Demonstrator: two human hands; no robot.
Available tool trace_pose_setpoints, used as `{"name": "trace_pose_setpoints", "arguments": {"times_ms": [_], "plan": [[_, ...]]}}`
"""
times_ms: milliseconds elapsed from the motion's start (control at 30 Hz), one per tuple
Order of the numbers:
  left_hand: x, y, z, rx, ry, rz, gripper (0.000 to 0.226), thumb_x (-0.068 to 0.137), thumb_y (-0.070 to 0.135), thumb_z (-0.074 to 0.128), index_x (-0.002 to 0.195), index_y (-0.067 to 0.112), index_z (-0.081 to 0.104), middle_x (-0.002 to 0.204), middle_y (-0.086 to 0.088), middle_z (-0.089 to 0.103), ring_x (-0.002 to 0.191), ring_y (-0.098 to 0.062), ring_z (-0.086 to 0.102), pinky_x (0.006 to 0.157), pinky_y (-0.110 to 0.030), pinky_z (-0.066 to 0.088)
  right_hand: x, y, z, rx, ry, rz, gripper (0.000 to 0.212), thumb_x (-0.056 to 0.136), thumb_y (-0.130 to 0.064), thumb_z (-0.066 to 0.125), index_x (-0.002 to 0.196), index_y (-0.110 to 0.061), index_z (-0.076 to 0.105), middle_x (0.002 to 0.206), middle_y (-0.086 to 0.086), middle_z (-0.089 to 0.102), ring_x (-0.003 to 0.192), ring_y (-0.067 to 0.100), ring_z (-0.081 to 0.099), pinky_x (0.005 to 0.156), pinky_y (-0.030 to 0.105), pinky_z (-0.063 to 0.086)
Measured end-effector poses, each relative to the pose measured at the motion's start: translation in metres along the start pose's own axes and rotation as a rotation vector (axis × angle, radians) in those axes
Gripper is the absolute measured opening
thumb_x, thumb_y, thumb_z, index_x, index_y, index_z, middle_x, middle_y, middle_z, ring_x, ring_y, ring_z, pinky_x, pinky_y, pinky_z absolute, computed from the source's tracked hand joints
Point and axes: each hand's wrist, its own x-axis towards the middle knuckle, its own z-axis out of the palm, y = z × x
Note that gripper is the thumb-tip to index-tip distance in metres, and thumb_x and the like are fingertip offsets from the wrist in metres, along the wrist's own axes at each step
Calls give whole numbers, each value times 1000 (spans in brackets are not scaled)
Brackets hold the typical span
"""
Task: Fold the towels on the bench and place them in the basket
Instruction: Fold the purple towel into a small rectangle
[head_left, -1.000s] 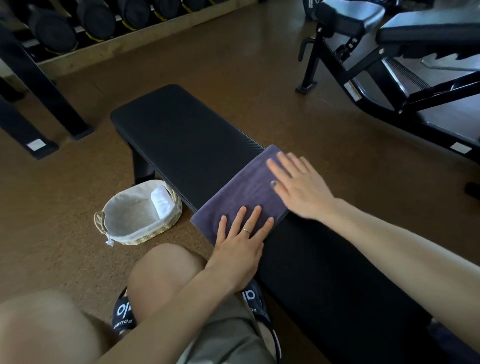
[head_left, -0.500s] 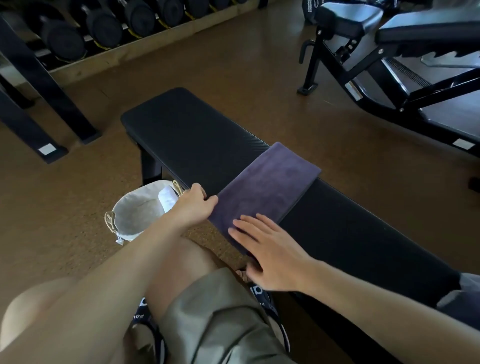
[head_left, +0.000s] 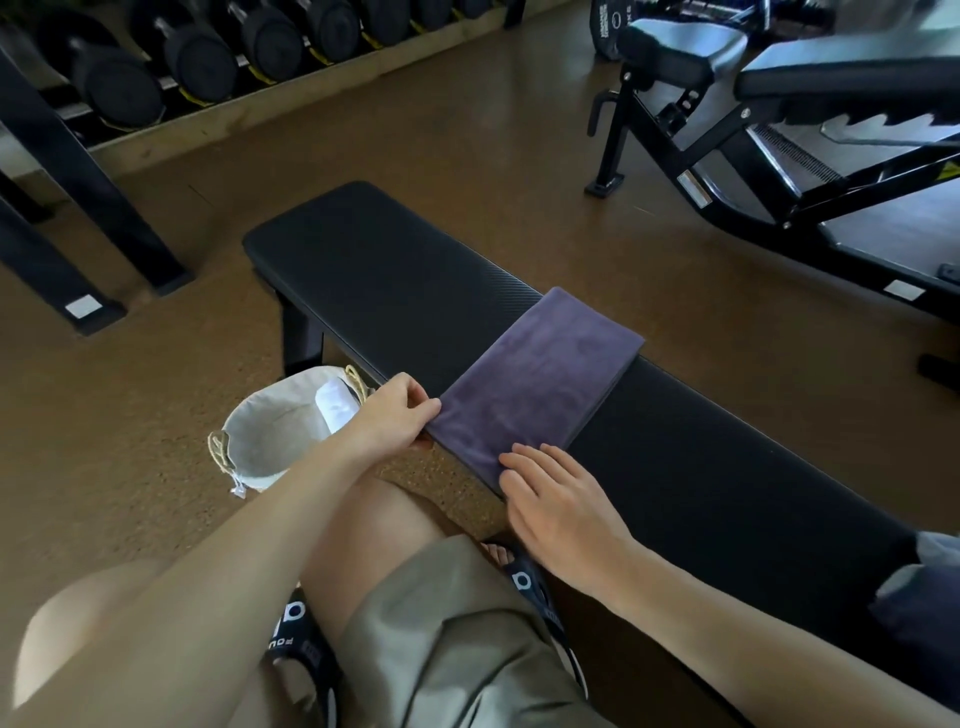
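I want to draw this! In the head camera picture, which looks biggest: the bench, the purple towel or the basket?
1. bench
2. purple towel
3. basket, partly hidden by the left arm, so its place after the towel is unsure.

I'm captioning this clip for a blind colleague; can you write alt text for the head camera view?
A person's left hand pinches the near corner of a folded purple towel lying across a black gym bench, while the right hand rests flat on its near end. A lined wicker basket holding a white towel sits on the floor beside the bench.
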Motion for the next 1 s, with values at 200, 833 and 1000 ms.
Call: {"name": "trace_pose_setpoints", "arguments": {"times_ms": [200,833,1000], "plan": [[-9,-3,-3,196,19,166,6,103,20,52,99,18,47,82,-8,67,64,-23,72,76,-47,61,4,2,-11,46,83,20,14,92,-19,66,103,-14,73,108,3,73,105,18,69,101,32,52],[-7,2,-9,467,-99,395,41,94,0,47,79,34,65,99,-3,50,72,-9,55,81,-31,50,6,7,-14,180,155,197,22,97,-22,60,111,-12,74,97,-3,77,87,13,72,78,29,59],[-20,9,-15,452,-160,452,32,91,9,52,81,27,77,103,10,53,78,-4,58,81,-26,48,-7,13,-24,348,95,307,33,101,-30,49,118,-14,71,105,-4,74,96,11,68,81,30,58]]}}
